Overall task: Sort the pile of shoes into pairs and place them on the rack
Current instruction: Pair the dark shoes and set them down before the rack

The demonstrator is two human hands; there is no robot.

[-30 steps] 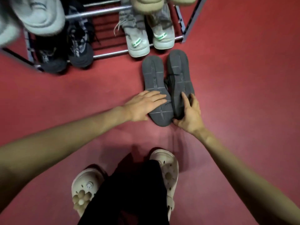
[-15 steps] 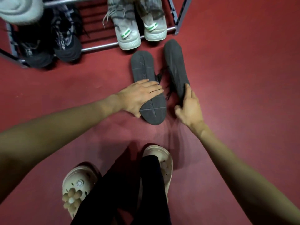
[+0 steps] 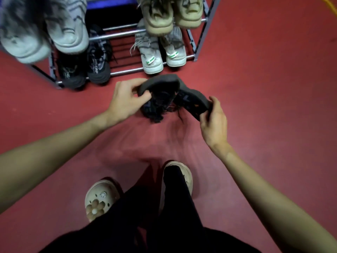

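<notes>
Your left hand (image 3: 125,99) grips one dark grey shoe (image 3: 160,84) by its heel end, thumb curled over the sole edge. Your right hand (image 3: 213,123) grips the other dark grey shoe (image 3: 195,101) by its heel, fingers wrapped round the sole. Both shoes are lifted off the red floor (image 3: 264,106), just in front of the rack (image 3: 127,70), soles tilted outward, uppers facing each other and touching in the middle, laces hanging below. They're blurred, so finer detail can't be read.

On the rack's bottom shelf: a black pair (image 3: 85,70) at the left end, a grey-white pair with green tabs (image 3: 160,57) at the right end. On the shelf above: a pale grey pair (image 3: 45,33) to the left, a beige pair (image 3: 173,17) to the right.

Well in front of the rack, your feet in cream clogs (image 3: 98,201) and black trousers (image 3: 164,225).
</notes>
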